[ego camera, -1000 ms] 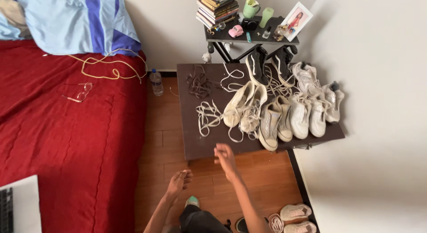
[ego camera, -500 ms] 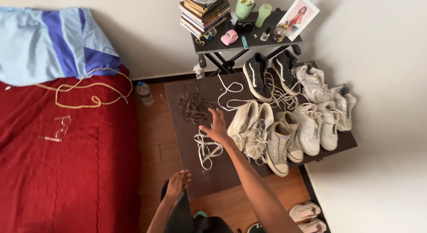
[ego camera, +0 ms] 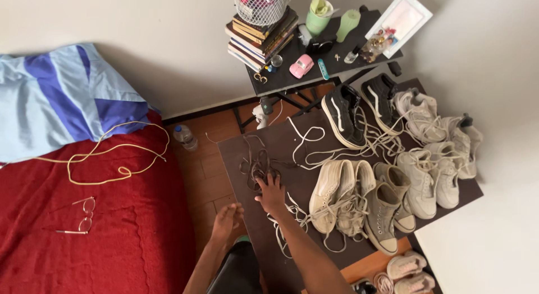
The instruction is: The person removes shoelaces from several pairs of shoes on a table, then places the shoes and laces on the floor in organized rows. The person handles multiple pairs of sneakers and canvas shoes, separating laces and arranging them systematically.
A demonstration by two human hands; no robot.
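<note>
Under my right hand (ego camera: pixel 272 194), fingers spread and pressing down, lies a tangle of dark laces (ego camera: pixel 257 165) on the dark brown low table (ego camera: pixel 236 151); the fingertips touch its near end, and I cannot tell whether any strand is pinched. The tangle is brownish-grey, thin, loosely looped, lying flat. My left hand (ego camera: pixel 226 221) hangs half open, holding nothing, just off the table's left edge above the wooden floor (ego camera: pixel 209 176). Just right of the right hand I note white laces (ego camera: pixel 286 218) and a cream pair of shoes (ego camera: pixel 337 196), close enough to crowd that side. Beyond the fingers the tabletop is bare up to a looped white lace (ego camera: pixel 306 138). Left of the left hand, the red bed (ego camera: pixel 112 238) borders a narrow floor strip
</note>
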